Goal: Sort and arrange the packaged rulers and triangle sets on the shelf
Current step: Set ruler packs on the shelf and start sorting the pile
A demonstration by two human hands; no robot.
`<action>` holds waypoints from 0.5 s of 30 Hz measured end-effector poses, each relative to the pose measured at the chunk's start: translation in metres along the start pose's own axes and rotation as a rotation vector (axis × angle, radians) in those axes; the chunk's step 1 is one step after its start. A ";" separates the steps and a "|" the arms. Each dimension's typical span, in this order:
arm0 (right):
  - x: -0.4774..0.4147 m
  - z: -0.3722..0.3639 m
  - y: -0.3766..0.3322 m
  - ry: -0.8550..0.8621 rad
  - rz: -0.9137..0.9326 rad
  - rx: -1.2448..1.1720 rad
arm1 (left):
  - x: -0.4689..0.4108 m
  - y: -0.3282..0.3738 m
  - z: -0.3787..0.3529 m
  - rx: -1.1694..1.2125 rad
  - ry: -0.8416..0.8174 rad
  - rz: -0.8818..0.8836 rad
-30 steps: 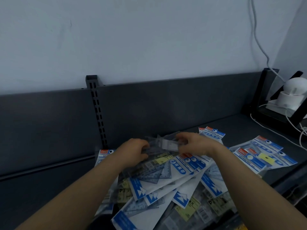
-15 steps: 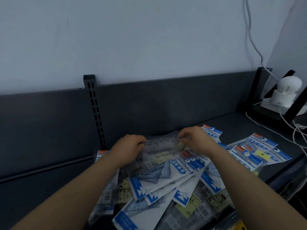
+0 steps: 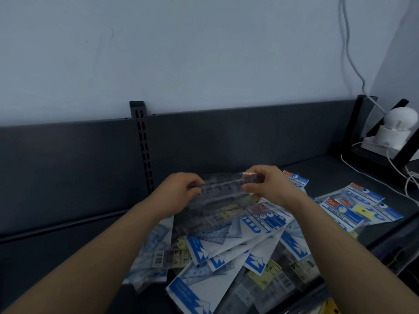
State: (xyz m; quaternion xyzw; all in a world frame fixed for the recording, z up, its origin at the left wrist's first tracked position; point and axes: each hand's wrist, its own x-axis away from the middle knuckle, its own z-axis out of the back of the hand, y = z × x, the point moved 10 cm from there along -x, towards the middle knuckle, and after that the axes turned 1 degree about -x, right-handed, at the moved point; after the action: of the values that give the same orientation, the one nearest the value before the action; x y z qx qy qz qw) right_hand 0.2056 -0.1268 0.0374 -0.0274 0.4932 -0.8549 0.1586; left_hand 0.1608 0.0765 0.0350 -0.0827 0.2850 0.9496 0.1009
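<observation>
— Starting at the left hand: open or closed?
— Closed. Grips the left end of a thin bundle of clear ruler packs, fingers curled round the edge.
— And the right hand?
— Much the same. Pinches the right end of that bundle, thumb and fingers curled near a small pinkish label at the top corner.
— Flat on the shelf or raised?
— Raised. Lies roughly level between both hands, just above the pile and in front of the dark back panel.
— Below the bundle?
— Blue-and-white triangle sets and more clear packs, fanned and overlapping on the dark shelf, some with yellow stickers and barcodes.
— Further right?
— A smaller cluster of blue-headed packs near the pile, overlapping, one with a yellow tag.
— Beyond that?
— A white dome-shaped device by a black frame in the far right corner, with white cables running up the pale wall. Left of centre, a slotted upright splitting the back panel.
</observation>
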 end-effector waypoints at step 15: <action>-0.027 -0.083 -0.091 -0.342 0.187 -0.078 | 0.101 -0.040 0.089 0.041 0.215 0.352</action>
State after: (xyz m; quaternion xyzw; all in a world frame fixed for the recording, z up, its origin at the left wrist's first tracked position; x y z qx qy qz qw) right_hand 0.1922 -0.0072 0.0752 -0.1322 0.4923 -0.7996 0.3176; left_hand 0.0642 0.1731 0.0659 -0.1307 0.3236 0.9322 -0.0958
